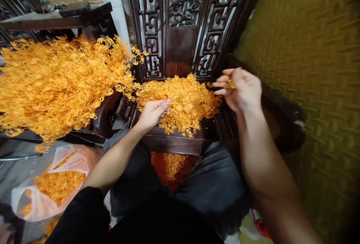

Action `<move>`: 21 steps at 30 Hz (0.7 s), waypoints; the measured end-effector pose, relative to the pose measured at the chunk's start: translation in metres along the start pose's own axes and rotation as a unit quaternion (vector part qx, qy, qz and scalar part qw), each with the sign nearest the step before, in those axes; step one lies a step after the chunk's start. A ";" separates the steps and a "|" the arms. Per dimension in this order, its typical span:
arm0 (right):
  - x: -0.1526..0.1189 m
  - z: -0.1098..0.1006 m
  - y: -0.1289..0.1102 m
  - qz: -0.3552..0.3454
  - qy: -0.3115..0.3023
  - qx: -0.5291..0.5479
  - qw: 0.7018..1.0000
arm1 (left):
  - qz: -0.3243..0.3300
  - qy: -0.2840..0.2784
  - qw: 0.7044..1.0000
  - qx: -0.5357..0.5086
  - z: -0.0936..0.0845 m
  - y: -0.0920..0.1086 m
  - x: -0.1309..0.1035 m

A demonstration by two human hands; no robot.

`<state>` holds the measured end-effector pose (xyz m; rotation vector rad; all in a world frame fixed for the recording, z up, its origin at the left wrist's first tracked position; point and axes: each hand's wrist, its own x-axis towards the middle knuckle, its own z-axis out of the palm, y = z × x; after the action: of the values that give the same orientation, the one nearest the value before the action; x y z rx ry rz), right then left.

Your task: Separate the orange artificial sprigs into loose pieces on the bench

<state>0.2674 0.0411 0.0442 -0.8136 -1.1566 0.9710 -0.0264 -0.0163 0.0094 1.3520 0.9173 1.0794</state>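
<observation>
A heap of orange, spidery-looking plastic pieces [185, 98] lies on the dark wooden chair seat [180, 143] between my knees. At the heap's near left edge, my left hand [153, 114] is closed in a pinch; a bit of orange shows by its fingertips, but I cannot make out what it holds. Raised beside the heap's right end is my right hand [242, 88]. Its thumb and forefinger close on a small orange piece [231, 83], slightly blurred, while the other fingers stretch out to the left.
A larger mass of orange branching pieces [62, 83] spreads on the left. Below it, a translucent plastic bag [42, 202] holds more orange pieces. The carved chair back [184, 38] rises behind the heap. A textured yellowish surface [317, 68] fills the right side.
</observation>
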 end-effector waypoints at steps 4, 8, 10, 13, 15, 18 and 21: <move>-0.031 0.032 0.001 -0.013 -0.063 -0.030 0.997 | 0.033 0.007 0.999 0.023 0.002 -0.005 0.000; -0.049 0.051 -0.008 -0.087 -0.070 -0.166 0.980 | 0.045 0.013 0.997 0.058 -0.002 -0.003 -0.002; -0.053 0.055 -0.012 -0.116 -0.069 -0.232 0.963 | 0.055 0.016 0.995 0.078 -0.002 0.000 -0.002; -0.058 0.062 -0.010 -0.112 -0.084 -0.298 0.944 | 0.085 0.026 0.988 0.130 0.003 0.007 -0.003; -0.061 0.068 -0.006 -0.103 -0.102 -0.337 0.930 | 0.100 0.030 0.982 0.157 0.008 0.012 -0.005; -0.060 0.071 0.001 -0.138 -0.133 -0.369 0.909 | 0.106 0.022 0.981 0.160 0.010 0.016 -0.007; -0.052 0.062 0.003 -0.200 -0.172 -0.388 0.883 | 0.085 0.019 0.986 0.139 0.007 0.015 -0.009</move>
<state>0.2008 -0.0044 0.0365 -0.9827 -1.9926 0.2775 -0.0227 -0.0277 0.0236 1.6691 1.0231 1.1405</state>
